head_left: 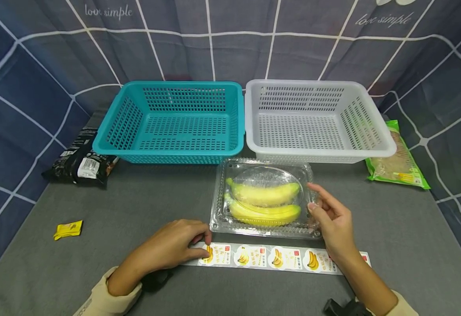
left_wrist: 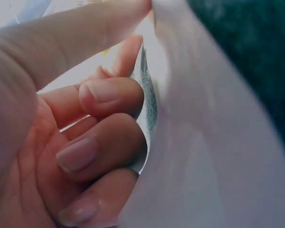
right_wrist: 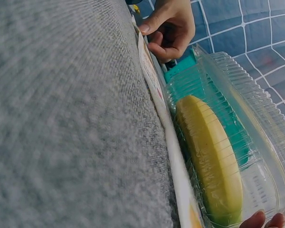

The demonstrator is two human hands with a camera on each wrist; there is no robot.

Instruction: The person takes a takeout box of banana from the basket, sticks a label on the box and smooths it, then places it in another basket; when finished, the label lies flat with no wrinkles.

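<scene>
A clear plastic clamshell box (head_left: pixel 216 219) lies with its lid down over two yellow bananas (head_left: pixel 266 215). My right hand (head_left: pixel 336 226) grips the box's right edge between thumb and fingers; in the right wrist view only its fingertips (right_wrist: pixel 254 220) show at the lower right. In front of the box runs a white strip of banana stickers (head_left: pixel 255 256). Near the strip's left end, my left hand (head_left: pixel 176 245) pinches it with thumb and index finger, the other fingers curled under. The left wrist view shows the pale strip (left_wrist: pixel 190 156) up close. My right forearm covers part of the strip's right end.
Behind the box stand a teal basket (head_left: pixel 167 158) and a white basket (head_left: pixel 313 156), side by side. A black packet (head_left: pixel 82 160) lies at the left, a green-edged bag (head_left: pixel 400 162) at the right. On the left of the table is a small yellow packet (head_left: pixel 68 229).
</scene>
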